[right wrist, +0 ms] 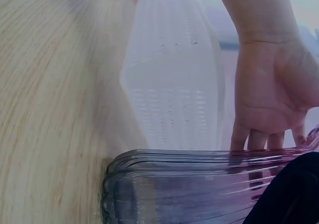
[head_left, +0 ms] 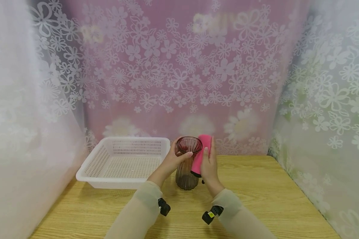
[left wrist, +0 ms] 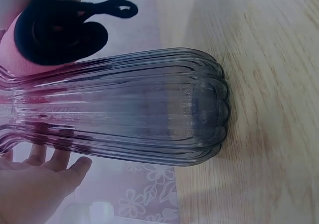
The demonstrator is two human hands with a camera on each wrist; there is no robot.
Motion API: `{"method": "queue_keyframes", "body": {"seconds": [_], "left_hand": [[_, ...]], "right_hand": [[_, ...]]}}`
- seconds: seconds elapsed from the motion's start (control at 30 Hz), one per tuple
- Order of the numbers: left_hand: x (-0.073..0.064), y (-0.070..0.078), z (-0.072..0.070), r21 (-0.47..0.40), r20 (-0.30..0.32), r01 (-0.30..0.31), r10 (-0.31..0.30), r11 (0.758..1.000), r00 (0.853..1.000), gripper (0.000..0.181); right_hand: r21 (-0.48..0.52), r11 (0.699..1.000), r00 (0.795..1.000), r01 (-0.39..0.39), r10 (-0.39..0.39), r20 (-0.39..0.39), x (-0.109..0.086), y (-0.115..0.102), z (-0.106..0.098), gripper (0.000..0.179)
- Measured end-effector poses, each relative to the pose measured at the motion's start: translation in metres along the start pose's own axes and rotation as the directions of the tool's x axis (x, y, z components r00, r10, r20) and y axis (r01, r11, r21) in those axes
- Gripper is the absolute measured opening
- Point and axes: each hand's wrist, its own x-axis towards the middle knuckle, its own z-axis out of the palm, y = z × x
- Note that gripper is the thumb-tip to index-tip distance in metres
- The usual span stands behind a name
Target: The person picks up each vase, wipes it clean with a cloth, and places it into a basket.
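Observation:
A ribbed glass vase [head_left: 186,177], reddish at its flared rim and grey toward the base, stands upright on the wooden table. My left hand [head_left: 175,158] grips it round the neck, thumb across the front just below the rim; the left wrist view shows the fingers [left wrist: 60,159] behind the glass. Against the vase's right side is a rolled pink cloth [head_left: 199,161] with black trim and a small black loop [left wrist: 119,8]. My right hand [head_left: 210,166] holds this roll, thumb in front; its other fingers are mostly hidden.
A white perforated plastic basket [head_left: 119,185] sits on the table [head_left: 251,189] to the left of the vase. Flowered curtains [head_left: 179,79] hang behind the table and at both sides. Each wrist wears a black strapped camera [head_left: 164,207].

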Motion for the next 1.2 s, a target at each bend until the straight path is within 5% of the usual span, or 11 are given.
{"method": "queue_keyframes", "body": {"seconds": [0.37,0.6,1.2], "left_hand": [[0.0,0.002,0.001,0.006,0.008,0.011,-0.011,1.0,1.0,0.088],[0.0,0.006,0.001,-0.019,0.035,-0.018,0.019,1.0,0.999,0.087],[-0.001,0.001,0.001,-0.023,0.025,-0.009,0.009,1.0,1.0,0.084]], "right_hand": [[-0.009,0.99,0.986,0.143,-0.143,-0.087,0.002,0.011,0.016,0.056],[-0.048,0.995,0.989,0.093,-0.098,-0.113,-0.001,0.017,0.022,0.055],[-0.123,0.992,1.0,-0.005,0.007,0.018,-0.004,0.023,0.017,0.054]]}}
